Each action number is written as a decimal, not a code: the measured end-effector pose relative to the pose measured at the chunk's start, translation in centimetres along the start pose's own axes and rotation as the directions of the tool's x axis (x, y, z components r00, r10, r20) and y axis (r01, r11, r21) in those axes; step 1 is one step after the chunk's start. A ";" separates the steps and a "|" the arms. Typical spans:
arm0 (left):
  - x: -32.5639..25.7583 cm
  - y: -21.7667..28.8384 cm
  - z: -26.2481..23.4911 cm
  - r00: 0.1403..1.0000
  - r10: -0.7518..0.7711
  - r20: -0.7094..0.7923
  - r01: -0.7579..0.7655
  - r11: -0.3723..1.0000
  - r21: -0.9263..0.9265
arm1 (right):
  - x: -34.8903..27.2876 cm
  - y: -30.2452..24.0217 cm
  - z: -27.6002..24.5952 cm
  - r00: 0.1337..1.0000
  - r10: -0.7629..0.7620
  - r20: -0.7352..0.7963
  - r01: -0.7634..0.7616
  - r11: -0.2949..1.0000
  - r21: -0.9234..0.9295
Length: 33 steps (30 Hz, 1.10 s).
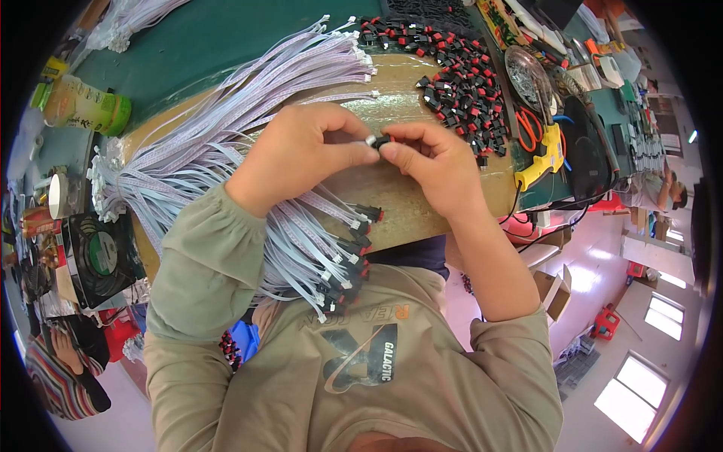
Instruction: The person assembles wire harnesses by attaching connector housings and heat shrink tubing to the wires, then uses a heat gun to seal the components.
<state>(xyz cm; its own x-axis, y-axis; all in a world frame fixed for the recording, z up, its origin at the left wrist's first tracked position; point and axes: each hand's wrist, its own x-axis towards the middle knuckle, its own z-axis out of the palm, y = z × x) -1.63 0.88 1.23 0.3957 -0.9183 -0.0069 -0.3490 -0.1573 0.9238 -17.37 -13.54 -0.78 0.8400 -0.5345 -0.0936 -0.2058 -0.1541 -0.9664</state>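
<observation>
My left hand point(297, 154) pinches the white connector point(370, 140) at the end of a lilac flat cable. My right hand point(429, 162) holds a small black-and-red switch point(382, 141) against that connector, both hands meeting above a wooden board point(410, 207). A heap of the same black-and-red switches point(459, 68) lies at the far side of the board. A wide bundle of lilac cables with white plugs point(248, 83) fans out to the left. Under my left forearm, several cables with switches on their ends point(343, 264) hang over the near edge.
A green bottle point(83, 105) lies at the far left beside a black fan point(102, 256). To the right are orange-handled pliers point(531, 128), a yellow tool point(544, 160) and a metal dish of small parts point(527, 71). Other people sit at far right point(663, 192) and lower left point(64, 377).
</observation>
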 end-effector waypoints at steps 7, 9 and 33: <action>0.6 -0.3 -0.3 0.979 0.077 -0.188 -0.064 0.995 0.077 | -4.4 0.0 -0.2 0.905 -0.328 0.270 0.424 0.720 -0.549; 1.1 -0.5 0.1 0.960 0.132 -0.248 -0.085 0.978 0.190 | -5.7 -0.3 0.0 0.907 -0.299 0.297 0.418 0.730 -0.541; 0.1 0.3 -1.9 0.918 -0.352 0.181 0.395 0.835 -0.383 | 21.2 -3.6 -6.5 0.964 -0.265 -0.022 0.101 0.440 -0.892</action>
<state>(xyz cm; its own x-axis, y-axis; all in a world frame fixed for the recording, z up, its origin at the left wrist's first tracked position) -0.03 1.43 2.20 0.3321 -0.8540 -0.4004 0.1904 -0.3551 0.9152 -2.07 -29.77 2.27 0.8533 -0.4924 0.1715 -0.4537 -0.8633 -0.2210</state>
